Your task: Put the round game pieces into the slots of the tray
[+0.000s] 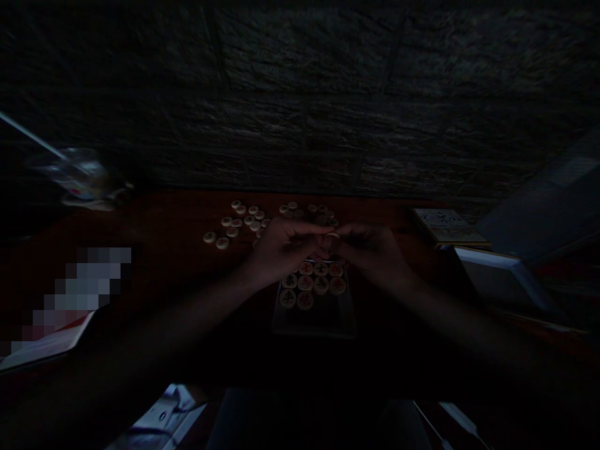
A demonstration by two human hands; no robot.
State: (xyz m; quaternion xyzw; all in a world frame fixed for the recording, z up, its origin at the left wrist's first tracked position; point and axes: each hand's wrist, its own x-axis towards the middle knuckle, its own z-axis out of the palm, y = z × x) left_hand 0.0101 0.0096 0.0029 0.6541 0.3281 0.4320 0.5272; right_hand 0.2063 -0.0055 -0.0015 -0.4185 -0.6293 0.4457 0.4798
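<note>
In the dim light, my left hand [288, 247] and my right hand [375, 250] meet fingertip to fingertip over a small tray. A round Chinese chess piece [333, 235] shows between them, its edge catching the light. Both hands are closed in a pinch around it; which fingers bear it is hard to make out. Below them lies the clear plastic tray [315, 330], holding rows of wooden pieces [305, 284] with red and black characters. My hands cover the tray's far part. Loose pieces [233, 231] are scattered on the table beyond my left hand.
More loose pieces [292, 205] lie farther back on the brown table [178, 219], near the stone wall [300, 125]. A plastic cup [87, 178] with a straw stands at the left. At the right are a box lid [445, 226] and an open box [497, 281].
</note>
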